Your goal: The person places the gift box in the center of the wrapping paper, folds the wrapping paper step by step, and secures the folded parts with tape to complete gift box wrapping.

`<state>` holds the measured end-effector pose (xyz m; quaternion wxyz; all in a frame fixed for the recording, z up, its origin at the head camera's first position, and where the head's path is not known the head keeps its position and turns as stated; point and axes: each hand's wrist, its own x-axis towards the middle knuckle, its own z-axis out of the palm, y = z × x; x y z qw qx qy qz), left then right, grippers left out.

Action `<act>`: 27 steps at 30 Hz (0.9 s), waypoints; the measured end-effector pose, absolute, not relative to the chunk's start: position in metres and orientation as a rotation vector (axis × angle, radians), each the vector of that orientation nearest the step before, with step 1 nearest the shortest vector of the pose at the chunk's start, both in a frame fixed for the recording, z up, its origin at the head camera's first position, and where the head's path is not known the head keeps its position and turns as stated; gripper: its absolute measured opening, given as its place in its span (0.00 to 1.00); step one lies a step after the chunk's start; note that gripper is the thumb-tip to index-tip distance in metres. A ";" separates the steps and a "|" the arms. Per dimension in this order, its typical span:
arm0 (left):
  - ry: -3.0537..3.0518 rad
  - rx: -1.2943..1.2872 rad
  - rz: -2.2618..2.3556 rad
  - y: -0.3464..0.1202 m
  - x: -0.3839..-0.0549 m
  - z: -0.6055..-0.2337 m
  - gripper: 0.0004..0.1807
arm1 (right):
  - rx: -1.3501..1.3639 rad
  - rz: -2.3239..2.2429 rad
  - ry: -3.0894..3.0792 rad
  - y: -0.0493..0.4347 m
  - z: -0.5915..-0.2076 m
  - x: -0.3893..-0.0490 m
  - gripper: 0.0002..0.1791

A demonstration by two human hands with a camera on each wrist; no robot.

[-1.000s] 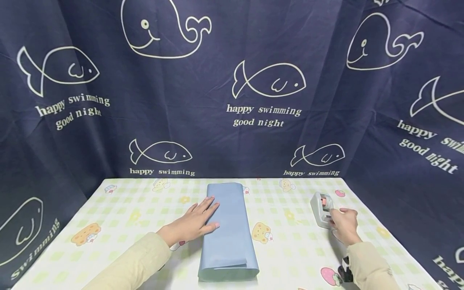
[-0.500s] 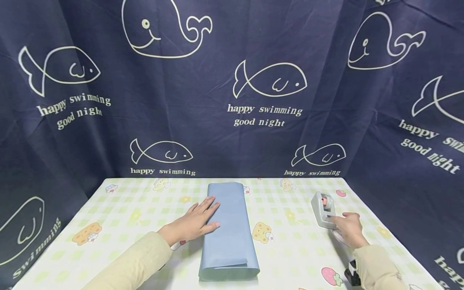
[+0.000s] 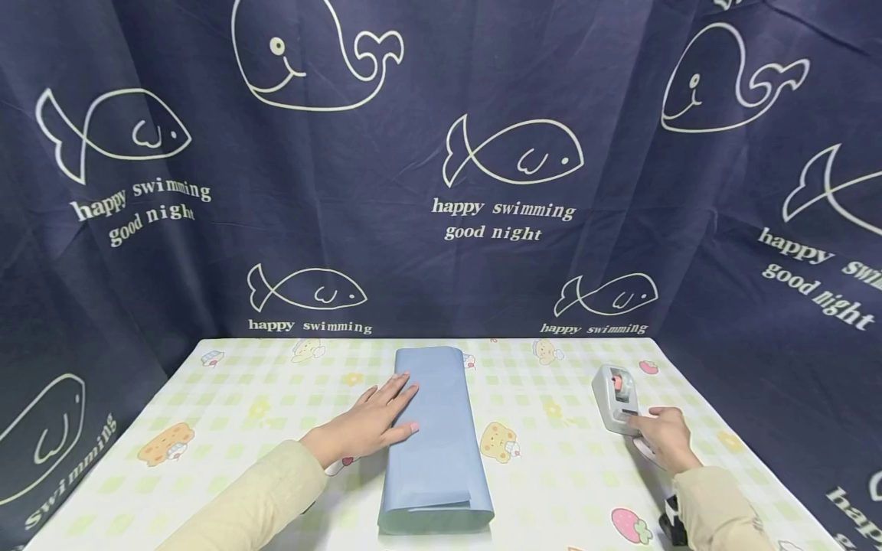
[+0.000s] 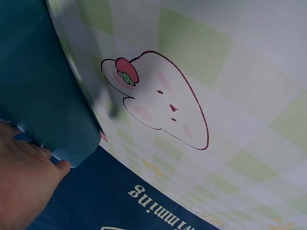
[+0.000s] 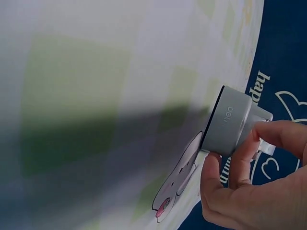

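A long, flat bundle in blue paper point(image 3: 437, 436) lies lengthwise on the table, with a folded flap near its front end. My left hand point(image 3: 368, 425) rests on its left side, fingers spread and straight; the left wrist view shows this hand point(image 4: 31, 175) against the paper's edge. At right stands a grey tape dispenser point(image 3: 613, 394) with a reddish hub in its well. Beside its front end, my right hand point(image 3: 664, 436) has thumb and finger tips together at the tape. In the right wrist view the dispenser point(image 5: 228, 120) is upright, another curled finger by its base.
A white and green checked cloth point(image 3: 276, 459) with cartoon prints covers the table. Dark blue curtains point(image 3: 413, 229) with fish drawings hang behind and on both sides. A small black device point(image 3: 671, 524) sits at the right wrist.
My right hand has drawn back a little toward the right and front of the dispenser, uncovering more of its front end. The left hand and blue bundle stay still.
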<state>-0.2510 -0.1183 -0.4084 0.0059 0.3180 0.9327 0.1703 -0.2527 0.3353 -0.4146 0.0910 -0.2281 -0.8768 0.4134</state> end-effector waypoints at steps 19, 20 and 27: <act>2.923 1.011 0.528 -0.118 -0.251 -0.408 0.37 | -0.564 1.084 -2.687 0.339 -0.413 -0.254 0.34; 2.926 1.011 0.524 -0.118 -0.251 -0.408 0.37 | -0.561 1.083 -2.692 0.338 -0.413 -0.254 0.34; 2.951 1.021 0.497 -0.118 -0.251 -0.408 0.37 | -0.533 1.063 -2.731 0.341 -0.413 -0.254 0.34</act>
